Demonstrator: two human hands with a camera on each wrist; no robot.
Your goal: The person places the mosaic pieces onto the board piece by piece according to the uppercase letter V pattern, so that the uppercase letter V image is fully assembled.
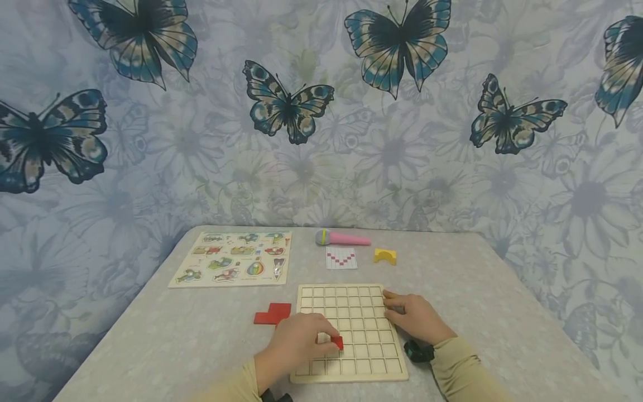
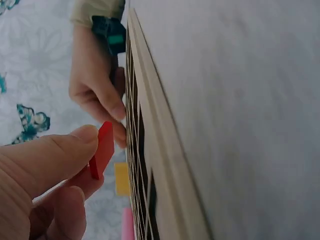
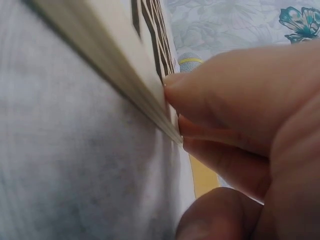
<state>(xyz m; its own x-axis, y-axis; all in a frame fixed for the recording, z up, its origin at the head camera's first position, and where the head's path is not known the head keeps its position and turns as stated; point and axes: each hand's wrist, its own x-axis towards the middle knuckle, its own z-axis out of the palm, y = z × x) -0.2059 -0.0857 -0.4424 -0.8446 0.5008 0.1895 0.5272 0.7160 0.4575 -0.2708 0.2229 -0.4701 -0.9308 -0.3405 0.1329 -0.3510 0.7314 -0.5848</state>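
Note:
My left hand [image 1: 298, 338] pinches a small red square tile [image 1: 338, 341] between thumb and fingertips, over the lower part of a pale wooden grid board [image 1: 359, 338]. In the left wrist view the red tile [image 2: 103, 150] is tilted on edge, apart from the board. At the board's right edge, my right hand [image 1: 421, 317] grips the rim with thumb and fingers. The right wrist view shows that thumb [image 3: 185, 90] against the wooden rim [image 3: 135, 70]. Red flat pieces [image 1: 273, 314] lie left of the board, partly hidden behind my left hand.
Behind the board lie a paper card [image 1: 341, 258] with a pink square pattern, a pink toy microphone [image 1: 346, 239] and a yellow arch block [image 1: 385, 256]. A picture puzzle board [image 1: 231, 259] is at the back left. A butterfly-patterned wall [image 1: 321, 178] borders the table.

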